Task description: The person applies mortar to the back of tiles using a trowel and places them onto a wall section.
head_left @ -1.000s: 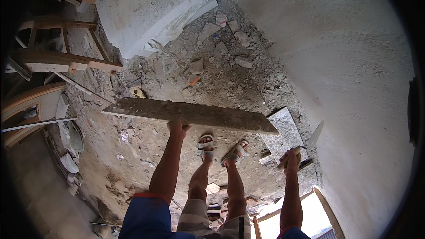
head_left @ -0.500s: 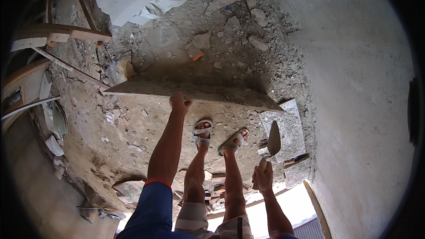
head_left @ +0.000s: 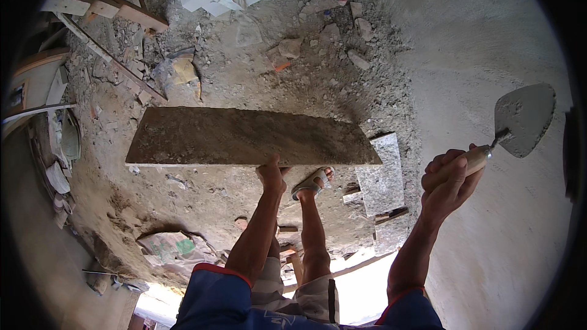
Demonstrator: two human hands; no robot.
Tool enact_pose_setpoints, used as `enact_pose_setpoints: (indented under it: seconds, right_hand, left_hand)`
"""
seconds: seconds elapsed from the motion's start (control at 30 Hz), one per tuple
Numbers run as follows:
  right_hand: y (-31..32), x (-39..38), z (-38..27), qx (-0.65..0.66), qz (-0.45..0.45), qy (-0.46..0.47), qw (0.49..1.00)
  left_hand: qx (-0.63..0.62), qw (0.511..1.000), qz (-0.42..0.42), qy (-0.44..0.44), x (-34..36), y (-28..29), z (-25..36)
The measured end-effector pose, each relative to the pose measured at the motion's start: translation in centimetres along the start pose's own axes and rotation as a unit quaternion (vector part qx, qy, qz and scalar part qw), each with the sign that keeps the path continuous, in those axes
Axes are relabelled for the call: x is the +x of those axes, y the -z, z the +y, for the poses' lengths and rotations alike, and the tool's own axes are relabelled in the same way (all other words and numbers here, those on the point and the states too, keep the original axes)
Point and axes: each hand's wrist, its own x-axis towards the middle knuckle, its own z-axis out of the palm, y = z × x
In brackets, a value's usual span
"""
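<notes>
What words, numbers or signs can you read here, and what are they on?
No words or numbers can be read.
Crumpled sheet: a green patch, no clear letters.
Blue shirt: a pale mark, too faint to read.
Trowel and long slab: no writing shows.

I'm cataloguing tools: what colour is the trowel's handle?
The trowel handle is light tan; see head view.

Floor: bare, dusty, strewn with rubble. Right wall: grey, rough-plastered. Left wall: plain, in shadow. Wooden framework noted at upper left. Strong light enters through an opening at the lower edge.
</notes>
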Motion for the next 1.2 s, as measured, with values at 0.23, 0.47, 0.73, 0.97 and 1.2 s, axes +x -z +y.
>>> enact_pose_setpoints:
  seconds: [0.23,0.47,0.73,0.97,1.2]
  right_hand:
    - [-2.4,-9.3,5.5,-0.283,-0.6,-0.339,0.667]
    - [-1.7,-7.4,-13.2,-0.062,-0.102,-0.033,0.992]
    - [-3.8,-16.5,-4.8,-0.265,-0.59,-0.029,0.762]
    - [-4.0,-15.5,-17.2,0.156,-0.088,-0.137,0.974]
    - [-5.4,-15.7,-16.2,-0.113,-0.357,-0.131,0.918]
  left_hand:
    - [0.001,0.997,0.07,-0.013,-10.9,0.5,4.4]
    - [0.0,0.983,0.093,-0.16,-16.2,7.7,8.0]
    - [-0.015,0.973,0.024,-0.228,-22.8,7.7,13.3]
    - [-0.07,0.976,0.07,-0.195,-34.1,8.2,21.8]
    - [-0.072,0.962,0.083,-0.252,-32.0,11.5,19.5]
